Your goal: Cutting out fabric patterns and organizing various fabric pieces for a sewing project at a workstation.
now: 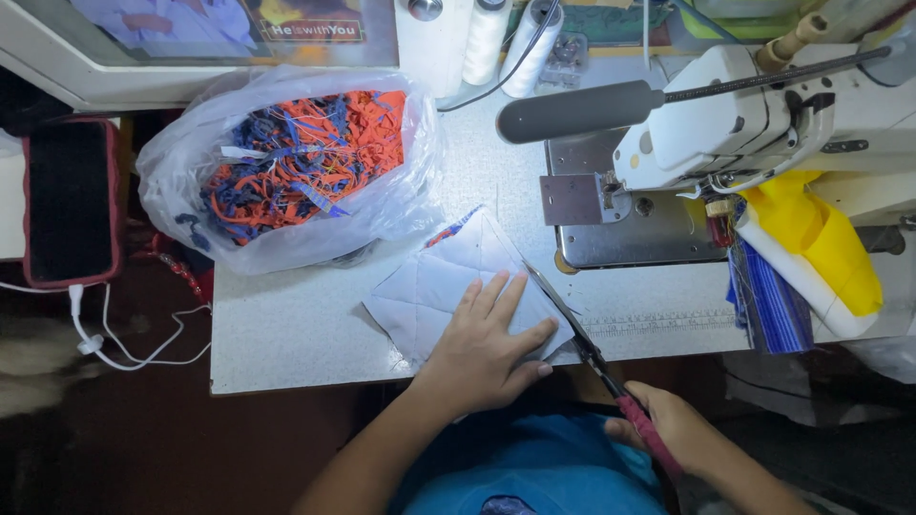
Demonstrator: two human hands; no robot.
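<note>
Left hand (487, 348) lies flat, fingers spread, pressing a white quilted fabric square (434, 291) on the grey speckled bench (286, 334). Right hand (673, 429) is closed around the red-handled steel scissors (582, 334), blades along the fabric's 3 o'clock edge. Clear plastic bag of orange and blue scraps (296, 162) sits at 10 o'clock; white sewing machine (744, 124) at 2 o'clock.

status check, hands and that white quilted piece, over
Left hand flat on white quilted piece. Right hand shut on scissors, blades along the piece's right edge. Plastic bag of scraps touches the piece's far corner.
</note>
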